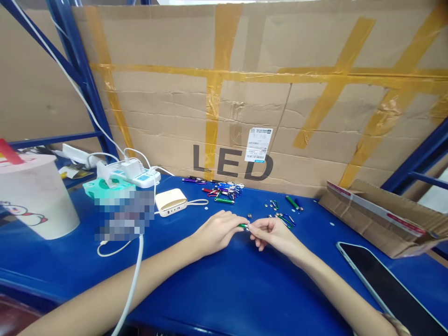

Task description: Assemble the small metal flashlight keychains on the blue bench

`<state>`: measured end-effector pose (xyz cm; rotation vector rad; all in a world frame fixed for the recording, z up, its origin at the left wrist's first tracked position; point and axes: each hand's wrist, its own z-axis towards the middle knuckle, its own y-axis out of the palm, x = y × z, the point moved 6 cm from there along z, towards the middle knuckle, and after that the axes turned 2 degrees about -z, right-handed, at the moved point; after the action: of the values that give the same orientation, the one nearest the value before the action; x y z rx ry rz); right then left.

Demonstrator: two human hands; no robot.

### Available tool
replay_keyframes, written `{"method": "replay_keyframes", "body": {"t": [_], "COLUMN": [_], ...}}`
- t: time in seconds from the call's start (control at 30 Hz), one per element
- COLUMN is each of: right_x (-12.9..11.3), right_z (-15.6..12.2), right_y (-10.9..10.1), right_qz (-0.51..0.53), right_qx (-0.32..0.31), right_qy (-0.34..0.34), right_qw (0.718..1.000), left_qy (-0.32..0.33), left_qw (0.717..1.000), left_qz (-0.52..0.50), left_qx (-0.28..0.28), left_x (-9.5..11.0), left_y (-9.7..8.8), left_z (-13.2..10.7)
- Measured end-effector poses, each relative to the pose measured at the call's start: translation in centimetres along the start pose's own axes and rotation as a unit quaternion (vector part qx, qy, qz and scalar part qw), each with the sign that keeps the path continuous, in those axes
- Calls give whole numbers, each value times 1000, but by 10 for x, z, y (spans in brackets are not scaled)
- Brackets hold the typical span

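My left hand is closed around a small green keychain flashlight, with only its tip showing past my fingers. My right hand pinches the flashlight's metal end from the other side, fingers pressed together. Both hands rest low over the blue table. Just beyond them lie loose small round metal parts and coloured clips. A pile of several coloured keychain flashlights sits further back against the cardboard wall.
A white power bank with a cable, a power strip and a white cup stand at left. A phone lies at right beside an open cardboard box. A white cable crosses my left forearm.
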<state>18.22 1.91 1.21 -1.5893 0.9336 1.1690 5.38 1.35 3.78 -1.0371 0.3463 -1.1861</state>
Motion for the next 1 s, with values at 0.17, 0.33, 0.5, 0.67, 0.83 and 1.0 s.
{"method": "replay_keyframes", "body": {"t": [0.17, 0.33, 0.5, 0.67, 0.83, 1.0], "right_x": [-4, -22, -35, -39, -37, -36], "right_z": [2, -7, -20, -28, -27, -26], "right_y": [-2, -14, -10, -8, -4, -2], "right_qz": [-83, -219, -373, -425, -419, -330], "right_qx": [37, 150, 182, 210, 187, 170], "right_qy": [-62, -216, -357, -398, -381, -332], "right_qw": [994, 940, 837, 785, 803, 867], "left_qy": [-63, -166, -202, -205, -188, -121], "left_qw": [994, 958, 940, 938, 942, 971], "left_qz": [-88, -229, -271, -280, -278, -206], "left_qx": [29, 51, 37, 9, 2, 17], "left_x": [-9, -24, -22, -18, -18, -9], "left_y": [0, 8, 10, 14, 16, 8], "left_z": [1, 0, 1, 1, -2, -5]}}
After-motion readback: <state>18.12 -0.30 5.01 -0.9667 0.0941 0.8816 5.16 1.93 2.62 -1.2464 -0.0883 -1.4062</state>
